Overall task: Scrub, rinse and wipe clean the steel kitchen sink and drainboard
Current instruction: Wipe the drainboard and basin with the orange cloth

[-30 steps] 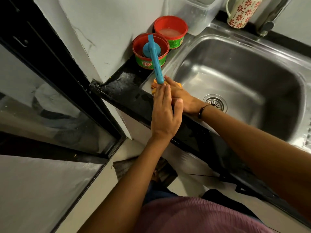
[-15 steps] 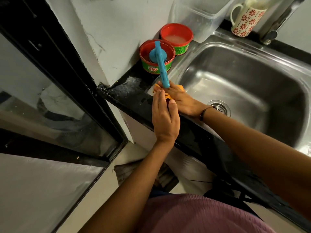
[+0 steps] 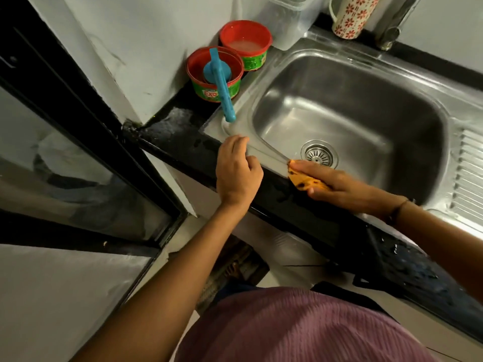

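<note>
The steel sink (image 3: 347, 121) is filling the upper right, sitting in a black countertop (image 3: 172, 131), its basin shining and its round drain strainer (image 3: 319, 153) lying near the front wall. The ribbed drainboard (image 3: 470, 176) is running off to the right of the basin. Behind the sink's far rim a clear plastic container (image 3: 290, 24) is standing beside a white mug (image 3: 350, 17) patterned with red flowers. On the left rim two red-topped green tubs are sitting just beside each other: the nearer tub (image 3: 215, 74) is showing the letters "Exo" on its label, partly hidden, and the farther tub (image 3: 245, 45) is holding a pale, cloudy paste; its label is too blurred to read. A blue brush (image 3: 220, 82) is resting head-down in the nearer tub, its handle slanting out over the sink's corner.

The right hand (image 3: 334, 184) is reaching across the sink's front rim, its fingers and thumb gripping an orange cloth (image 3: 305, 180) marked with dark spots and pressing it to the steel edge. The left hand (image 3: 237, 171) is hanging over the front left corner, fingers loosely curled and holding nothing, the fingertips at the rim.
</note>
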{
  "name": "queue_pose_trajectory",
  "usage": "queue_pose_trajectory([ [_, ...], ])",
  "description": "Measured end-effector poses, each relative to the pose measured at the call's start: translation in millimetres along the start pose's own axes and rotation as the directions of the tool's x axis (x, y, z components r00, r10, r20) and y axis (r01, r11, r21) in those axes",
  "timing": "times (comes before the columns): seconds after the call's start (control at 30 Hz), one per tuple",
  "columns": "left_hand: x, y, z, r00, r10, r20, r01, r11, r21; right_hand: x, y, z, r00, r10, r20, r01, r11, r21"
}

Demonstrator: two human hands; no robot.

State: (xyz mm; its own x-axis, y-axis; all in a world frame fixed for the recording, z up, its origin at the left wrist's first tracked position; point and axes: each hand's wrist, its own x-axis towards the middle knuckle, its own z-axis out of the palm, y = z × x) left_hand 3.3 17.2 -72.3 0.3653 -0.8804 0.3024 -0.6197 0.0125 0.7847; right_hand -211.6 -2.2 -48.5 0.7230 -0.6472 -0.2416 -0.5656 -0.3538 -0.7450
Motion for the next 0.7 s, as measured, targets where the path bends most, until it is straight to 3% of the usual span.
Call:
queue_pose_trajectory([
  [0.17,0,4,-1,0.995,0.083,0.051,-0.088,0.991,0.102,67,-15,10,0.994,-0.004,-0.111,-0.005,0.997,-0.073],
  [0.27,-3,11,3,0.989,0.099,0.107,-0.113,0.984,0.136,60,-19,13,0.987,0.010,-0.162,-0.024,0.996,-0.085],
  [0.4,-27,46,25,0.966,0.182,0.186,-0.204,0.973,0.106,-20,8,8,0.984,0.027,-0.179,-0.037,0.998,-0.056],
  [0.5,-59,83,58,0.909,0.298,0.290,-0.325,0.945,0.047,-113,53,0,0.976,0.027,-0.215,-0.072,0.976,-0.206],
  [0.6,-90,114,90,0.850,0.296,0.435,-0.340,0.940,0.025,-200,77,-11,0.969,0.160,-0.188,-0.214,0.924,-0.316],
  [0.7,-111,127,104,0.823,0.275,0.496,-0.363,0.928,0.088,-235,82,-15,0.977,0.153,-0.146,-0.194,0.924,-0.329],
])
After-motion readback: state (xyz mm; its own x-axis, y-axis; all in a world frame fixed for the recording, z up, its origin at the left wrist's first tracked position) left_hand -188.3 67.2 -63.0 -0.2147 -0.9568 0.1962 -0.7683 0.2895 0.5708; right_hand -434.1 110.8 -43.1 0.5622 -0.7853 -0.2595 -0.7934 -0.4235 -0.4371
